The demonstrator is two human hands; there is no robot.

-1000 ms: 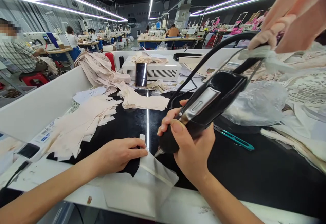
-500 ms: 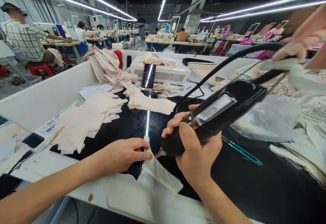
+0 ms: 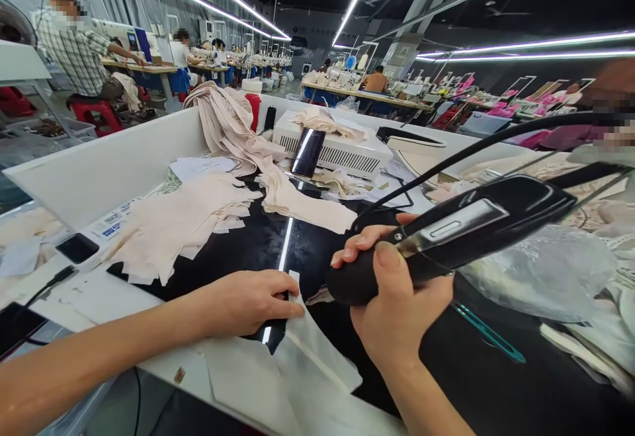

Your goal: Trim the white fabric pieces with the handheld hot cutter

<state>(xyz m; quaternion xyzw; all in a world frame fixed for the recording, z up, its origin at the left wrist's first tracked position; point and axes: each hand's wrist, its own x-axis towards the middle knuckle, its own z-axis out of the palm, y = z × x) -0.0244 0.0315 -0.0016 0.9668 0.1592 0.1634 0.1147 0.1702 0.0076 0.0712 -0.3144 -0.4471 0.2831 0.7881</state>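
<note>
Head view, black tool (image 3: 464,236), flatter than before

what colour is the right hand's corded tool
The corded tool is black with a silver panel; head view.

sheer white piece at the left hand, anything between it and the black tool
Only a small pale shape, too unclear to identify, shows between the sheer white piece and the black tool in the right hand. The left hand touches the piece near its upper left edge.
</note>
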